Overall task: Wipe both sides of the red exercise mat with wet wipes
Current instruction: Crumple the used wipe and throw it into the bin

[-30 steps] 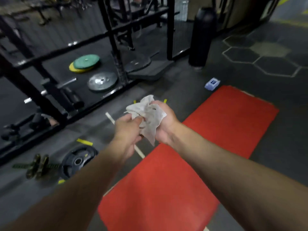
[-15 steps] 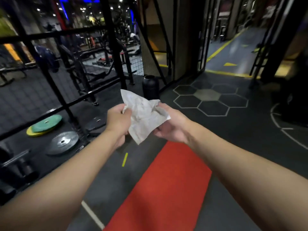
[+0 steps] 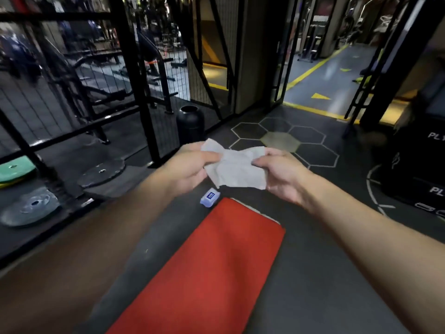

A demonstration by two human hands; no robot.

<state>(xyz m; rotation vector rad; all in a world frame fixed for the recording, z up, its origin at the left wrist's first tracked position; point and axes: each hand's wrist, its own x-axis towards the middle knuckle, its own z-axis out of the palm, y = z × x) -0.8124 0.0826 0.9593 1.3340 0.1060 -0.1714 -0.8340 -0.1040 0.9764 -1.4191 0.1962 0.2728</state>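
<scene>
Grey wipe (image 3: 237, 169) pinched, left hand (image 3: 190, 165), right hand (image 3: 281, 174)

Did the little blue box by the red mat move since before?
No. The little blue box sits just off the far left corner of the red mat, the same as one second ago. Only the head camera's view shifted.

Both arms are bare, with skin showing all the way from the lower frame edge to the fingers. The left forearm (image 3: 96, 237) sits in shadow and is soft with blur. The right forearm (image 3: 361, 237) is more brightly lit. The left hand (image 3: 190, 165) and right hand (image 3: 281, 174) are uncovered; the nails are too blurred to make out.
</scene>
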